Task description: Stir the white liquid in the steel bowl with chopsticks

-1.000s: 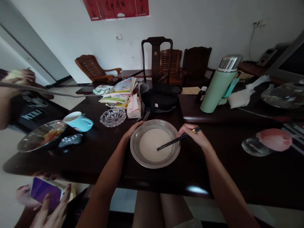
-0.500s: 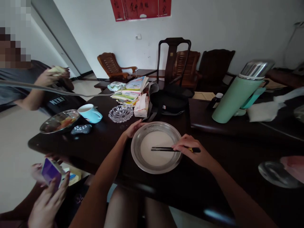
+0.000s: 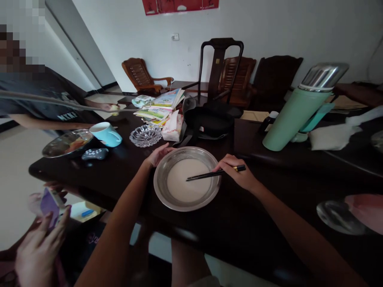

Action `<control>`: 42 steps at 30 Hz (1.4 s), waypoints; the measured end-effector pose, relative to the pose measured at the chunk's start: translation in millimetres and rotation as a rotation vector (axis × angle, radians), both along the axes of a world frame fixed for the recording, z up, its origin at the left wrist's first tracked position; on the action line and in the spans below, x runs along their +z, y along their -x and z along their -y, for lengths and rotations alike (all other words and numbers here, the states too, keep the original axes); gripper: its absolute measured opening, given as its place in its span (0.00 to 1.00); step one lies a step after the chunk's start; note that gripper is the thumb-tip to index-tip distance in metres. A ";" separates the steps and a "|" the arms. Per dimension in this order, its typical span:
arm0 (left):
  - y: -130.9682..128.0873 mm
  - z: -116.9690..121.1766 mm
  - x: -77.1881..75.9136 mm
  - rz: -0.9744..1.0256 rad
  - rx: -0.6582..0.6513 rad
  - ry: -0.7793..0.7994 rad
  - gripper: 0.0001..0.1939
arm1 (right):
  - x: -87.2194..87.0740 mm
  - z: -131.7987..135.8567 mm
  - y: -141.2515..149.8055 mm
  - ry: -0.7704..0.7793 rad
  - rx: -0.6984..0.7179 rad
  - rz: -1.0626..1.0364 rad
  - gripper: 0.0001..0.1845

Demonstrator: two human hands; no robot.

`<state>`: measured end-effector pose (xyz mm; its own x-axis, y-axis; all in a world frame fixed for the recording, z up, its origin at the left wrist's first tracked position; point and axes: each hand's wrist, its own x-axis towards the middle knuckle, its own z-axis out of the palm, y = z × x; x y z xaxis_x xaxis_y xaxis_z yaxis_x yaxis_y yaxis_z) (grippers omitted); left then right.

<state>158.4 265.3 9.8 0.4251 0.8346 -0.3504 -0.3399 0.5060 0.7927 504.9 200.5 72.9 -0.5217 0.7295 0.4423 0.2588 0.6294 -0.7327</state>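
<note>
A wide metal bowl (image 3: 160,187) of milky white liquid (image 3: 179,189) sits on the dark table in front of me. At its far left rim, my left hand (image 3: 158,155) holds the bowl's side, with some fingertips hidden behind the edge. My right hand (image 3: 239,171) is closed around a pair of black chopsticks (image 3: 203,175) with gold bands. They slant down to the left over the bowl, and their tips are at the liquid's surface.
Left on the table are a glass dish (image 3: 145,136), a tissue box (image 3: 172,127), a light blue mug (image 3: 106,134), a game controller (image 3: 95,154) and another bowl (image 3: 66,143). A green thermos (image 3: 296,119) stands right. Two other people are at left, one holding a phone (image 3: 50,205).
The chopsticks have tilted, with their tips lower than the handle end. Bowl and hands appear further left as the view shifts. The standing person's hands have come down and apart.
</note>
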 end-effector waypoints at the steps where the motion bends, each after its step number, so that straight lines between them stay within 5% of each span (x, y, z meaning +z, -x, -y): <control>1: -2.7 2.6 2.1 -0.016 0.027 0.004 0.24 | 0.0 -1.2 -1.8 -0.009 -0.014 -0.010 0.18; 7: -25.1 19.8 15.5 -0.212 0.241 0.039 0.17 | -1.9 0.0 -3.2 0.019 0.053 -0.037 0.19; 12: -35.9 28.3 23.1 -0.291 0.294 0.041 0.16 | -10.7 2.6 2.2 0.015 0.047 0.011 0.13; 16: -34.5 27.1 24.4 -0.320 0.283 0.052 0.16 | -8.3 3.6 -2.6 0.072 -0.099 -0.053 0.17; 21: -28.0 26.2 15.3 -0.356 0.263 -0.013 0.14 | -9.9 17.0 4.3 0.218 -0.094 -0.123 0.19; 30: -11.4 32.2 -11.1 -0.367 0.277 -0.169 0.22 | -26.5 25.8 4.2 0.077 -0.187 -0.110 0.16; 42: -8.1 34.8 -11.5 -0.293 0.148 -0.232 0.23 | -30.5 30.7 -1.1 0.051 -0.170 -0.088 0.15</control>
<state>166.5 230.5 -1.7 0.2050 0.9504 -0.2337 -0.1383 0.2645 0.9544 505.9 169.7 42.3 -0.3495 0.8268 0.4408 0.2916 0.5431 -0.7874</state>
